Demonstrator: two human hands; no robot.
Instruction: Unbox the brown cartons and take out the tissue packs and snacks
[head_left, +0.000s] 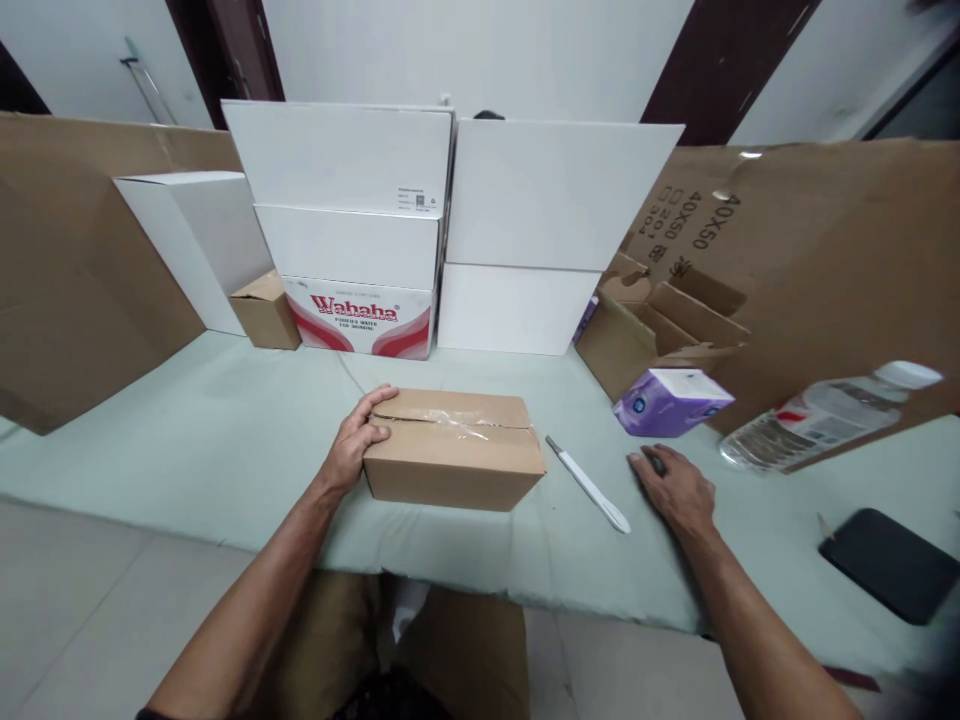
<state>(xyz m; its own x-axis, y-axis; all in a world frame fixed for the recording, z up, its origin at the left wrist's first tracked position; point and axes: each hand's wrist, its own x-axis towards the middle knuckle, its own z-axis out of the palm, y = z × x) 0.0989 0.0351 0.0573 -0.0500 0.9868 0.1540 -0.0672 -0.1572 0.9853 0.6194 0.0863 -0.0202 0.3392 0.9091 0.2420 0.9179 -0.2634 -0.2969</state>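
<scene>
A closed brown cardboard box (450, 475) lies on the table, with crinkled clear tape along its top seam. My left hand (351, 440) grips its left end, thumb and fingers over the top edge. To the right of the box lies a thin knife (589, 485) with a white handle and a grey blade, touched by neither hand. My right hand (675, 485) rests on the cloth further right, fingers curled around a small dark object (654, 460) that I cannot make out. Just beyond that hand sits a purple and white carton (671, 402).
An open brown box (652, 325) stands behind the purple carton. At the right are a tilted water bottle (825, 420) and a flat black object (892, 563). White boxes (517, 310) and a Wahaha carton (360, 318) line the back, beside a small brown box (268, 312).
</scene>
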